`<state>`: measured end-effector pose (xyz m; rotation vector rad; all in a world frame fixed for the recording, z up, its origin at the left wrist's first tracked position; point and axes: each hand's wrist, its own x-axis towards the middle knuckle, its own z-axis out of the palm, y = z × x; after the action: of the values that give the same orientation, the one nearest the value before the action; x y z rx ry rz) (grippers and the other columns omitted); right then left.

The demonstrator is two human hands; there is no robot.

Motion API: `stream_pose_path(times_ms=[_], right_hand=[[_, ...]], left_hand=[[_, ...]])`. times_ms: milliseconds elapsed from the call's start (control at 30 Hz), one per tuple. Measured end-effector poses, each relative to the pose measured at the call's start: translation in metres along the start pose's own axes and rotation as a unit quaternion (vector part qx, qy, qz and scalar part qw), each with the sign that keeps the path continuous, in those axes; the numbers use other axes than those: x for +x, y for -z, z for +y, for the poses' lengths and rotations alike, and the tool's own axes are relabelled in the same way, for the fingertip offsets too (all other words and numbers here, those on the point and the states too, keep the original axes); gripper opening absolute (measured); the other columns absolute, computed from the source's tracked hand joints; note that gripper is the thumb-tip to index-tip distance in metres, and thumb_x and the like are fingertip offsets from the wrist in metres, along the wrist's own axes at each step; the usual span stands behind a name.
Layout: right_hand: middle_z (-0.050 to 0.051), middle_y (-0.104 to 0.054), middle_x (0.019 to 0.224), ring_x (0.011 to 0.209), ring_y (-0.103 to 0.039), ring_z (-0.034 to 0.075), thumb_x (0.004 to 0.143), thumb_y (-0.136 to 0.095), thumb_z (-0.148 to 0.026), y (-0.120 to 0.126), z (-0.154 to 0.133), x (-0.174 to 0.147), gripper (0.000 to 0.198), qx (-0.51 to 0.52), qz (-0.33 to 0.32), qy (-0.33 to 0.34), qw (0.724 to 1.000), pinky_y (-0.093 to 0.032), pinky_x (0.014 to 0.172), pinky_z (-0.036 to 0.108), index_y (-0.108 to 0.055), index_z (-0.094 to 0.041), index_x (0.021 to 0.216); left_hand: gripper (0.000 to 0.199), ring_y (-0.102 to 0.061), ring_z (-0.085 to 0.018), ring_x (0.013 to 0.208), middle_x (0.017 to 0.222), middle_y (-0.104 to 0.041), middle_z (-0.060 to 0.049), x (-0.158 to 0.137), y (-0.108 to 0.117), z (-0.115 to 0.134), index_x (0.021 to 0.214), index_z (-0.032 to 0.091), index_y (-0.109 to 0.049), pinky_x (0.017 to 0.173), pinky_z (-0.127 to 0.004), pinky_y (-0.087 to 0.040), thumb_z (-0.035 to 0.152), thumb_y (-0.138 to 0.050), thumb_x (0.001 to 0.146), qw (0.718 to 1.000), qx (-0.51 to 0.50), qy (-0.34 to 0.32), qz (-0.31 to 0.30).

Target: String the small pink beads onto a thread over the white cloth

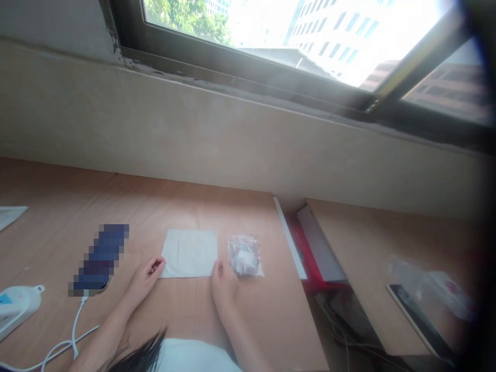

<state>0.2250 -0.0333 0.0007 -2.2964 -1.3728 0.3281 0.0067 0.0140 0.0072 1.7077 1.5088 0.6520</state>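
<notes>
A flat, pale white square sheet [189, 253], perhaps folded cloth or tissue, lies on the wooden table with faint creases. At its left edge, my left hand [146, 276] has curled fingers, thumb and forefinger closed on the border. My right hand [225, 287] is closed at the lower right corner, the thumb on top and the other fingers largely hidden. Just right of that hand lies a clear plastic bag [245, 254] with something whitish inside, which I cannot make out.
Left of my arm lies a blurred-out phone [101, 258] on a white cable [75, 325]. A white power strip [19, 307] sits farther left. A gap with a red item [310, 253] separates this table from another [356, 243], which holds a dark tablet-like slab [420, 320].
</notes>
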Motion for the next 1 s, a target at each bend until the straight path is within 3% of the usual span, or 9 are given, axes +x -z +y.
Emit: stream_pose_path(times_ms=[233, 1000], right_hand=[[0.001, -0.056, 0.055, 0.048, -0.049, 0.012, 0.08, -0.032, -0.037, -0.002, 0.001, 0.0, 0.032, 0.004, 0.002, 0.0, 1.0, -0.025, 0.045, 0.021, -0.051, -0.018, 0.062], [0.001, -0.055, 0.055, 0.05, -0.048, 0.012, 0.079, -0.03, -0.038, 0.003, -0.003, 0.0, 0.033, 0.019, -0.017, -0.006, 1.0, -0.024, 0.046, 0.021, -0.05, -0.018, 0.062]], left_hand=[[0.026, -0.055, -0.018, 0.079, 0.082, -0.06, -0.005, -0.007, -0.001, -0.004, 0.082, 0.016, -0.055, 0.071, -0.028, -0.044, 0.037, -0.04, 0.078, 1.0, -0.003, -0.006, -0.02], [0.027, -0.056, -0.018, 0.076, 0.082, -0.061, -0.005, -0.009, 0.005, 0.015, 0.084, 0.017, -0.056, 0.07, -0.028, -0.044, 0.036, -0.039, 0.077, 1.0, 0.024, -0.005, 0.002]])
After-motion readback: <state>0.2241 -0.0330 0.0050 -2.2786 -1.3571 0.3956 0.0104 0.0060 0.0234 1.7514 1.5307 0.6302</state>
